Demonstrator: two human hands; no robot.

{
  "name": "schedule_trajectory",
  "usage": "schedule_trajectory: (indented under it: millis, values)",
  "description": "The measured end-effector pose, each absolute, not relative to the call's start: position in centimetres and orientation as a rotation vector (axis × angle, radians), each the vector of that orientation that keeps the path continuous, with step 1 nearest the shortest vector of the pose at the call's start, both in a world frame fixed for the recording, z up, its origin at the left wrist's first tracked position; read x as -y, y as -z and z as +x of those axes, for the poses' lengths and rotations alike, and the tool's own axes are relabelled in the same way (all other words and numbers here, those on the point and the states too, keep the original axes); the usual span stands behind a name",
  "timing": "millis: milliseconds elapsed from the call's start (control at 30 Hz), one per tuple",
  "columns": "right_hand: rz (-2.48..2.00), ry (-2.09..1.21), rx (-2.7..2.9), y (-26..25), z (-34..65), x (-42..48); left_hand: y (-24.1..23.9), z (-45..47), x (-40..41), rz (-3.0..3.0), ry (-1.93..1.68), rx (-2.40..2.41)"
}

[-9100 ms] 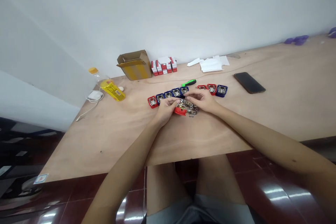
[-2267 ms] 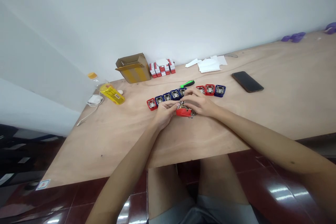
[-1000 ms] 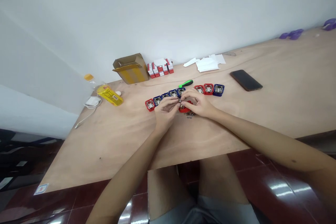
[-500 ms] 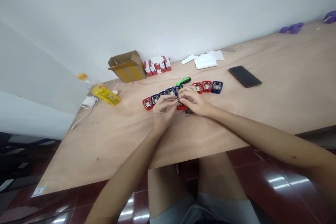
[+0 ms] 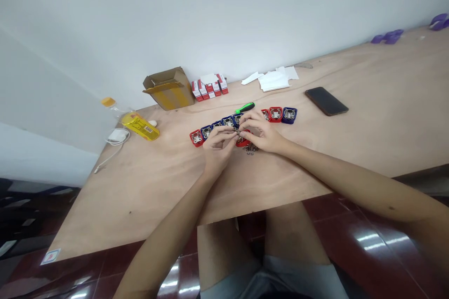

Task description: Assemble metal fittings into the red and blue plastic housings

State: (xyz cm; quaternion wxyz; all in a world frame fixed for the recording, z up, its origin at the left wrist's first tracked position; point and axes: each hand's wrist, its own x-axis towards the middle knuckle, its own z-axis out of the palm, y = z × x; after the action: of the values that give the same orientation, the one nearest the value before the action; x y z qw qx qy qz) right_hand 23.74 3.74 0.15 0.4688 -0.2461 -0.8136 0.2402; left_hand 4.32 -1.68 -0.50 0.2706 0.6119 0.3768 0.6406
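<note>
I am pinching a small metal fitting (image 5: 237, 131) between my closed left hand (image 5: 217, 142) and right hand (image 5: 261, 133) at the middle of the desk (image 5: 147, 196), just above a red case (image 5: 242, 142) and loose metal parts (image 5: 250, 149), beside a row of red and blue cases (image 5: 196, 138).

Free plywood tabletop (image 5: 140, 187) nearside, row of red-blue cases (image 5: 206, 131) beyond
</note>
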Motion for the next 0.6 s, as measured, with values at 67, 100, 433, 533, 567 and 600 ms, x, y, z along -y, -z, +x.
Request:
schedule_trajectory:
  millis: [67, 100, 433, 533, 567, 600]
  values:
    - [-0.594, -0.58, 2.012, -0.07, 23.71, -3.77, 0.51, 4.28, 1.7, 1.652, -1.713, -1.007]
    - [-0.592, -0.578, 2.02, -0.02, 23.69, -3.79, 0.51, 4.26, 1.72, 1.647, -1.704, -1.008]
    - [-0.618, -0.605, 1.961, -0.25, 23.54, -3.53, 0.52, 4.36, 1.89, 1.631, -1.72, -1.023]
    - [-0.599, -0.618, 1.97, -0.23, 23.61, -3.64, 0.66, 4.26, 1.83, 1.656, -1.72, -1.068]
    - [-0.597, -0.627, 1.977, -0.17, 23.64, -3.72, 0.71, 4.22, 1.8, 1.662, -1.712, -1.07]
    - [-0.598, -0.636, 1.984, -0.09, 23.66, -3.81, 0.77, 4.18, 1.77, 1.673, -1.707, -1.066]
